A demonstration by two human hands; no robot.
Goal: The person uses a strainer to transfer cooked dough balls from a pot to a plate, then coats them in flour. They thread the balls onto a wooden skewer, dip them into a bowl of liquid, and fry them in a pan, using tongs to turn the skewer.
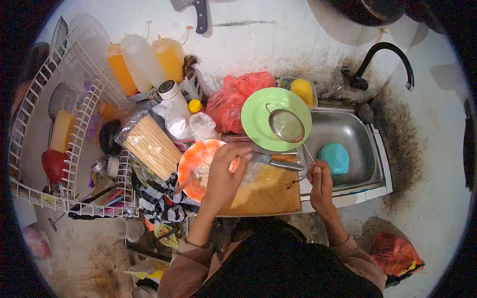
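My right hand point(321, 184) is closed around the thin handle of a small mesh strainer point(286, 125). The strainer's round head is over a light green plate point(256, 116). My left hand point(224, 171) is above the right side of an orange bowl point(188, 158), its fingers stretched out to the right and apart, with nothing seen in them. Pale chopped pieces point(201, 174) lie in the bowl, partly hidden by that hand. Just right of my left fingertips, a knife point(285, 164) lies over the wooden cutting board point(266, 196), its handle toward the sink.
A steel sink point(367, 171) on the right holds a turquoise item point(334, 159) under a black faucet point(390, 47). Behind the board sits a red plastic bag point(238, 94). Wrapped skewers point(151, 144), sauce bottles point(144, 59) and a white wire rack point(74, 201) occupy the left.
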